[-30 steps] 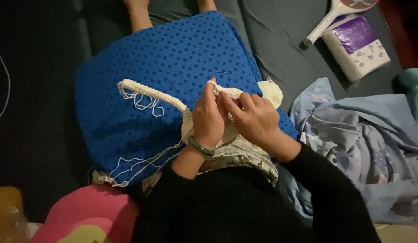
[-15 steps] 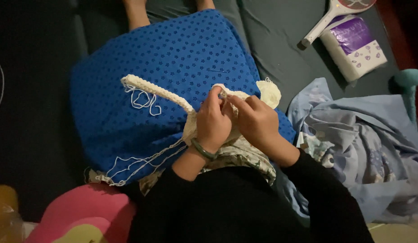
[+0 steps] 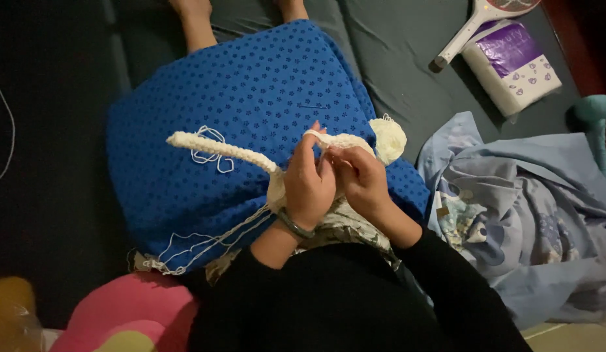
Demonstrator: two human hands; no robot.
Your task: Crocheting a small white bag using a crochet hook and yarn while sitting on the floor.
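Both hands are bunched together right over the blue flower-print cloth (image 3: 251, 124) that covers the person's lap. The left hand (image 3: 307, 186) has its grip closed on the cream crochet piece (image 3: 228, 151), pinching it near the top with the fingers curled in, and there's a bangle on that wrist. The right hand (image 3: 361, 179) is pressed up against it, grip also closed on the same yarn work, though I can't make out a hook. The crocheted strip runs off to the left across the blue cloth, with loose yarn strands (image 3: 198, 241) trailing down toward its lower edge. A cream yarn ball (image 3: 389, 138) sits at the cloth's right edge. Right of that lies a crumpled light blue sheet (image 3: 524, 208).
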